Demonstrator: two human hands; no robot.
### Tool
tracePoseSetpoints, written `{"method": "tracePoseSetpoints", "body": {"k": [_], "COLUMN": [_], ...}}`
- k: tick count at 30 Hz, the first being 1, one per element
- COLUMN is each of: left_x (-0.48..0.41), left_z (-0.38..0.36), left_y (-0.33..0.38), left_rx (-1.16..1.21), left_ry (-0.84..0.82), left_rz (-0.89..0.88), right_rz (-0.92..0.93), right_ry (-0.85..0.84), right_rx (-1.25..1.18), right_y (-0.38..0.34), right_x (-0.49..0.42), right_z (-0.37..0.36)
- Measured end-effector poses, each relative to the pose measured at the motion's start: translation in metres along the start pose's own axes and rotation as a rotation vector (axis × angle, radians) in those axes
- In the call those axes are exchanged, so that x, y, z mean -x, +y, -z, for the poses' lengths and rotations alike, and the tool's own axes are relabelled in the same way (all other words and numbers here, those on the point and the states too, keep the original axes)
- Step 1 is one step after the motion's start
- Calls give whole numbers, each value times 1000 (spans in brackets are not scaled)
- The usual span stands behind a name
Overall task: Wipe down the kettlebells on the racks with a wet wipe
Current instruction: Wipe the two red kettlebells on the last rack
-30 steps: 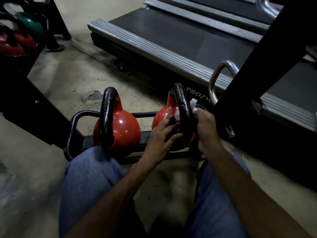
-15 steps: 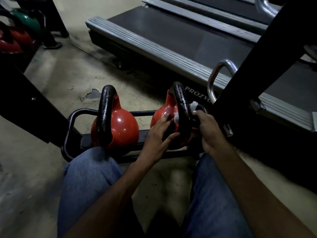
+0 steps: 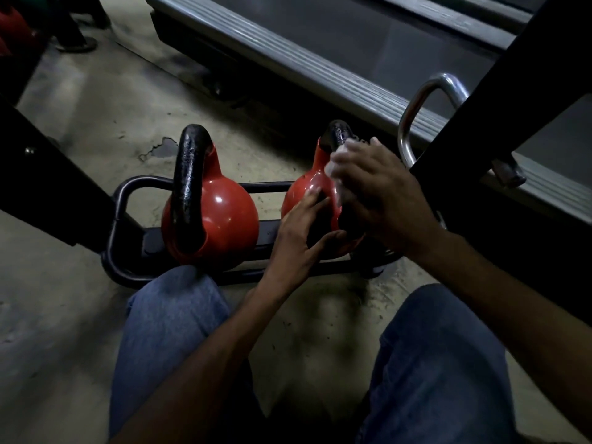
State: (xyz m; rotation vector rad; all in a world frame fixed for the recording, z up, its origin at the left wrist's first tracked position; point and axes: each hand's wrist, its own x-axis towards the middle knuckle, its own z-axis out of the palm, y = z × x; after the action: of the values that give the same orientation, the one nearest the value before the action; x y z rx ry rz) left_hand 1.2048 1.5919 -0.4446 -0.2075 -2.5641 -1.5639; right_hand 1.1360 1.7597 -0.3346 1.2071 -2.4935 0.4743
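The person crouches on the floor point(image 3: 96, 123) in front of a low black rack point(image 3: 117, 216) that carries two red kettlebells with black handles. The right kettlebell point(image 3: 307, 190) is the one being cleaned. The right hand point(image 3: 381, 193) wraps over the near side of its handle point(image 3: 336, 133), with the wet wipe point(image 3: 334, 163) bunched under the fingers. That grip is clamped on the wipe and presses it against the metal where the handle meets the red body. Only a small white edge of the wipe shows past the fingertips.

The left hand point(image 3: 298, 232) lies against the front of the same kettlebell, fingers spread and fairly straight and thumb out to the side. Its grip is apart and holds nothing. It seems to sit there to steady the weight, so the rubbing does not rock or turn it on the rails.

The left kettlebell point(image 3: 224, 216) stands untouched just beside it, its handle edge-on to the camera. I judge it to be the next one to wipe.

Both knees point(image 3: 173, 315) frame the rack. A treadmill point(image 3: 320, 68) runs across behind, and a steel loop point(image 3: 413, 113) rises near the right hand.
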Motion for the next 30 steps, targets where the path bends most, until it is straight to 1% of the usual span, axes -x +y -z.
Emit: {"method": "tracePoseSetpoints", "body": {"k": [3, 5, 12, 15, 17, 20, 23, 27, 28, 30], "left_x": [0, -1, -1, 1, 0, -1, 0, 1, 1, 1], "left_z": [-1, -1, 1, 1, 0, -1, -1, 1, 1, 1], "left_y": [-3, -4, -1, -1, -1, -1, -1, 2, 4, 4], "left_rx": [-51, -54, -64, -81, -78, -86, -78, -92, -95, -99], "left_ry": [4, 16, 26, 8, 11, 25, 18, -7, -9, -3], "left_rz": [-42, -62, -85, -69, -54, -57, -42, -4, 2, 4], "right_rz": [259, 336, 343, 292, 203, 3, -260, -721, -804, -884], "right_ry": [-60, -65, 102, 150, 158, 176, 237, 369, 381, 374], "right_rx": [233, 312, 435, 422, 343, 95, -167, -538, -661, -896], "right_y": [-3, -8, -21, -24, -27, -34, -43, -45, -41, -31], "right_x": [22, 37, 71, 80, 82, 83, 84, 77, 72, 56], "right_z": [3, -3, -16, -16, -15, -14, -12, -19, -19, -18]}}
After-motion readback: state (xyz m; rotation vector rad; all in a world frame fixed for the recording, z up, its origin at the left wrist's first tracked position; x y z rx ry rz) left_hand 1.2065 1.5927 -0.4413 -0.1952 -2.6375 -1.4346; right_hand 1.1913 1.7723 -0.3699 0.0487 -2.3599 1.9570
